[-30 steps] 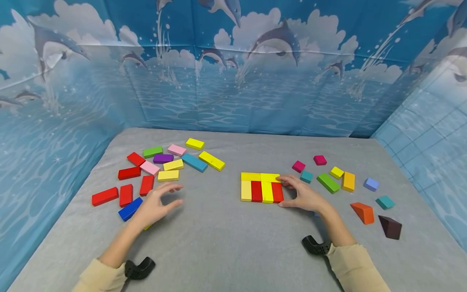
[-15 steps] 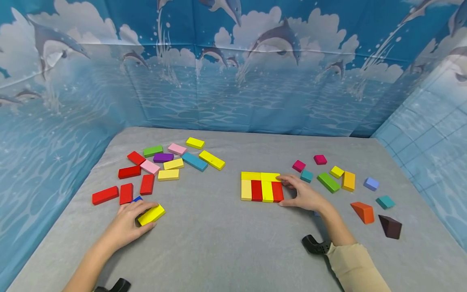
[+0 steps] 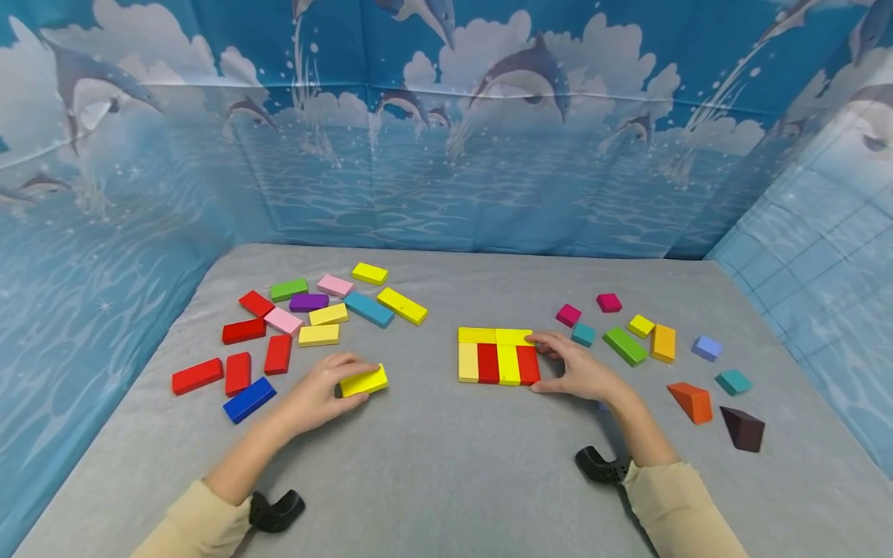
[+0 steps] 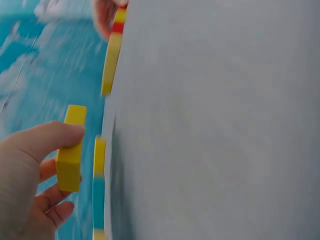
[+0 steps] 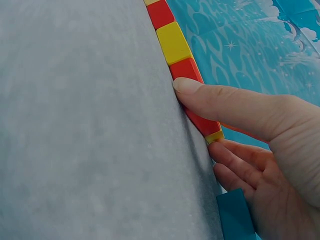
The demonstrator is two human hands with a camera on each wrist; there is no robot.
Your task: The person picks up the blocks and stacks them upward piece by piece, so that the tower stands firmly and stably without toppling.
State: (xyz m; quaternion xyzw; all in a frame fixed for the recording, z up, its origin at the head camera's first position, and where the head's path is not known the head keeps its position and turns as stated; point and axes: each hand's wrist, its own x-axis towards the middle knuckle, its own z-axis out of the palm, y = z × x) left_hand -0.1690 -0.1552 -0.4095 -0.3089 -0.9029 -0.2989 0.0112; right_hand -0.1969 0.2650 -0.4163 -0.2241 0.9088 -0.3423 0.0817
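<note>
My left hand (image 3: 322, 394) pinches a yellow block (image 3: 364, 381) between thumb and fingers. In the left wrist view this yellow block (image 4: 71, 160) appears raised above the grey tabletop. Mid-table lies a flat rectangle of blocks: two yellow blocks along the far side, and before them a pale yellow block (image 3: 468, 363), a red block (image 3: 488, 363), a bright yellow one (image 3: 508, 365) and another red block (image 3: 528, 365). My right hand (image 3: 575, 366) holds the rectangle's right end, thumb against the near end of the right red block (image 5: 206, 119), fingertips at the far yellow block (image 3: 514, 336).
Left of the rectangle, red, pink, green, purple, yellow and teal blocks lie loosely, with a blue block (image 3: 249, 400) nearest. To its right are a green block (image 3: 625, 346), an orange wedge (image 3: 691, 402), a dark brown wedge (image 3: 743, 428) and small blocks. A dolphin-print curtain (image 3: 418, 194) surrounds the table.
My left hand moved back to the near left, took hold of the yellow block beside the blue one, then carried it right toward the rectangle. My right hand stayed at the rectangle's end.
</note>
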